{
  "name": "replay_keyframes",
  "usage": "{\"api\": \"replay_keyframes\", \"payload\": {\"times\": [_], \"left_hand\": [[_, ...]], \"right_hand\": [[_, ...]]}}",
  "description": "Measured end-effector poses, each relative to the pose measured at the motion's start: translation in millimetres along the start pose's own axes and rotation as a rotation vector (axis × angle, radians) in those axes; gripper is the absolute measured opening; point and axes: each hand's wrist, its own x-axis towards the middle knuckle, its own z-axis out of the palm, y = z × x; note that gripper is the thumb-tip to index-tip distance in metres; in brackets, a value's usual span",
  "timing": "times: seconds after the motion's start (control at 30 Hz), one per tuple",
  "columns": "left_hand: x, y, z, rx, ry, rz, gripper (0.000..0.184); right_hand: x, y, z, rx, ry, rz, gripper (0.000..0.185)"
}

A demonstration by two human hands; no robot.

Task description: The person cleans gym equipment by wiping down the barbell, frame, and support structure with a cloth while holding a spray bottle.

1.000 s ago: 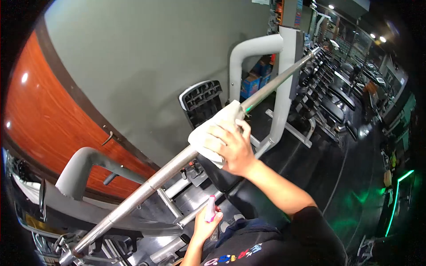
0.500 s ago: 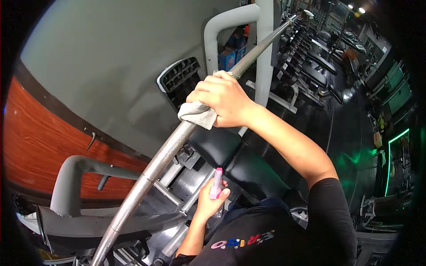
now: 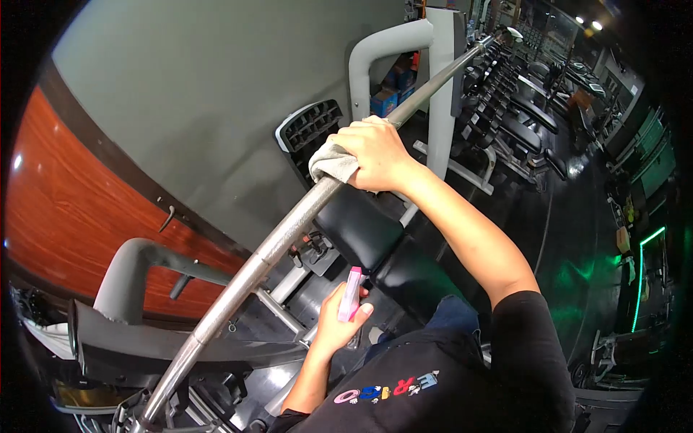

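My right hand (image 3: 379, 153) is wrapped over a grey-white cloth (image 3: 336, 162) on a long metal barbell bar (image 3: 267, 252), pressing the cloth round the bar. Part of the cloth bunches out beside the fingers, and the rest is hidden under the palm. Lower down, near my body, my left hand (image 3: 339, 321) grips a slim clear-and-pink object (image 3: 350, 296) that looks like a small bottle. Its pink end points up and away from me. The bar runs slantwise from the lower left to the upper right, passing above the left hand.
Beneath the bar stands a black padded bench (image 3: 361, 227). Grey rack uprights (image 3: 442, 101) rise at the far side, with a curved grey frame (image 3: 130, 278) at lower left. A grey wall (image 3: 216, 79) with red wood panelling (image 3: 94, 224) borders the left. Dumbbell racks (image 3: 487, 101) line the back.
My right hand and the cloth appear slightly higher and further right, as does the bar, as the view shifts. The cloth is bunched more tightly. My left hand still holds the pink-and-clear object.
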Motion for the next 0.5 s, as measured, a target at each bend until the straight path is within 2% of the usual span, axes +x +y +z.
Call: {"api": "replay_keyframes", "payload": {"times": [0.2,0.5], "left_hand": [[-27,25,-8,0.069,0.074,0.06,0.042],[-69,37,-15,0.027,0.33,0.05,0.061]], "right_hand": [[-8,1,8,0.018,0.114,-0.037,0.032],[-17,-3,17,0.047,0.318,-0.102,0.025]]}}
